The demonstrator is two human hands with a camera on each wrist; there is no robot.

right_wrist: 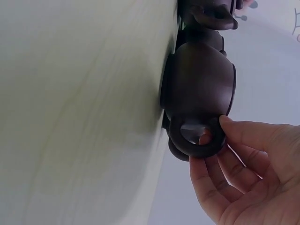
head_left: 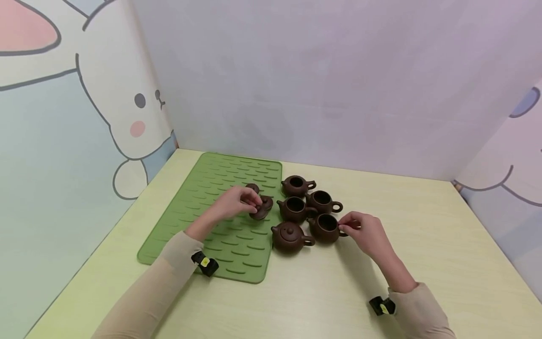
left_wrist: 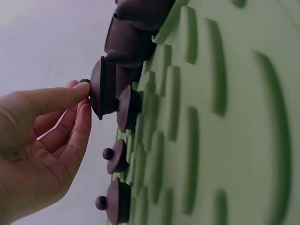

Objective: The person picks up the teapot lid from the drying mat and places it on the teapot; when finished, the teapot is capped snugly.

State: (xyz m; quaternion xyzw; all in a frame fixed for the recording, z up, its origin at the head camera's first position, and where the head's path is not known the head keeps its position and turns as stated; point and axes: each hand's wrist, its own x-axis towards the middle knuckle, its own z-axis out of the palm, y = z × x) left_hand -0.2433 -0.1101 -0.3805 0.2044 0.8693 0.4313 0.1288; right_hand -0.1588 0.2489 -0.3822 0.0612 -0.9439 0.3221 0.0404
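Note:
My left hand (head_left: 237,203) pinches a dark brown teapot lid (left_wrist: 104,88) by its knob, above the green mat. Other knobbed lids, such as this one (left_wrist: 118,199), lie on the mat close by; in the head view the fingers partly cover them. With thumb and fingers, my right hand (head_left: 365,231) grips the handle (right_wrist: 197,145) of a lidless brown teapot (head_left: 326,229), which stands upright on the table with its spout to the left. Left of it, a matching teapot (head_left: 289,238) wears its lid. Behind stand more lidless teapots (head_left: 294,209), their openings facing up.
The green ridged mat (head_left: 237,263) covers the left part of the pale wooden table (head_left: 322,296), its right edge beside the teapots. A pale wall (head_left: 322,94) closes off the back, and panels with cartoon drawings (head_left: 84,141) stand at the sides.

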